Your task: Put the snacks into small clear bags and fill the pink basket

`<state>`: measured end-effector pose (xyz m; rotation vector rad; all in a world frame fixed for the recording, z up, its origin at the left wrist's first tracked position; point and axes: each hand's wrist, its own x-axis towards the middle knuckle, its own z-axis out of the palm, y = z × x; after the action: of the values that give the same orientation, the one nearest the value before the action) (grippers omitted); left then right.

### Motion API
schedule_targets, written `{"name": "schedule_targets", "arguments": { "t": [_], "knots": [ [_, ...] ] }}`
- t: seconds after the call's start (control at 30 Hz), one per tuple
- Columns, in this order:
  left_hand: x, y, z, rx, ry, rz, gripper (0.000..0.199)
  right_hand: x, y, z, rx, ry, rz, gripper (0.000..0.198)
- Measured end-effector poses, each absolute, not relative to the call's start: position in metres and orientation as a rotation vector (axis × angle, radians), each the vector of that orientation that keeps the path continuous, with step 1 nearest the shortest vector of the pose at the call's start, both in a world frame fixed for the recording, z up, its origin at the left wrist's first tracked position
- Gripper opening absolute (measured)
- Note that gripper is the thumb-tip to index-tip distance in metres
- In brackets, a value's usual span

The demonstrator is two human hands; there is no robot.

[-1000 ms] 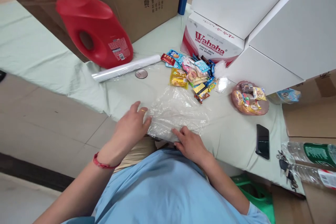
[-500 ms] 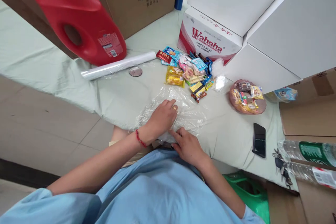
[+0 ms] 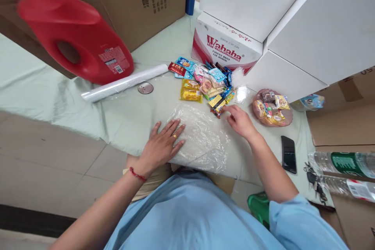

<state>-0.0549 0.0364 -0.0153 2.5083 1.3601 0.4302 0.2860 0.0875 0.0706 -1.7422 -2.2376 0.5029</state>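
My left hand [image 3: 163, 143] lies flat with fingers spread on the left edge of a thin clear plastic piece [image 3: 202, 140], bag or film, I cannot tell which. That plastic is laid out wrinkled at the table's front edge. My right hand [image 3: 240, 122] reaches past it to the snack pile, index finger extended beside a small brown-wrapped snack [image 3: 217, 113]; whether it touches is unclear. Close by lie a yellow-and-black packet [image 3: 216, 102], a yellow snack bag [image 3: 190, 91], a red packet [image 3: 177, 69] and several blue packets [image 3: 217, 74].
A white plastic roll [image 3: 125, 83] and round metal disc [image 3: 145, 88] lie left, before a big red jug [image 3: 79, 35]. A Wahaha carton [image 3: 225, 45] stands behind the snacks. Rightward are a snack bowl [image 3: 286, 122], a phone [image 3: 288, 154], keys [image 3: 315, 181] and plastic bottles [image 3: 348, 164].
The plastic went from bunched up to spread flatter. My left hand slid left and opened out on it. My right hand left the plastic, moving forward and right to the snacks.
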Motion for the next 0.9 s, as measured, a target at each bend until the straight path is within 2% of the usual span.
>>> {"name": "schedule_targets", "arguments": {
  "t": [0.1, 0.17, 0.33, 0.47, 0.6, 0.77, 0.9],
  "knots": [
    [-0.055, 0.037, -0.012, 2.524, 1.365, 0.403, 0.056, 0.270, 0.137, 0.066, -1.770, -2.514, 0.382, 0.077],
    [-0.057, 0.037, -0.011, 2.533, 1.367, 0.398, 0.056, 0.261, 0.156, 0.063, -1.797, -2.685, 0.385, 0.082],
    [-0.060, 0.037, -0.012, 2.501, 1.341, 0.439, 0.054, 0.266, 0.151, 0.069, -1.936, -2.684, 0.301, 0.067],
    [-0.059, 0.037, -0.012, 2.448, 1.332, 0.500, 0.051, 0.266, 0.111, 0.096, -1.998, -2.465, 0.236, 0.069],
    [-0.056, 0.038, -0.010, 2.421, 1.372, 0.529, 0.054, 0.224, 0.068, 0.108, -1.853, -2.573, 0.479, 0.071],
    [-0.055, 0.039, -0.009, 2.412, 1.366, 0.546, 0.059, 0.161, 0.044, 0.079, -1.898, -2.746, 0.688, 0.067],
    [-0.055, 0.039, -0.010, 2.402, 1.363, 0.569, 0.058, 0.179, 0.047, 0.061, -1.756, -2.671, 0.802, 0.066]
  ]
}}
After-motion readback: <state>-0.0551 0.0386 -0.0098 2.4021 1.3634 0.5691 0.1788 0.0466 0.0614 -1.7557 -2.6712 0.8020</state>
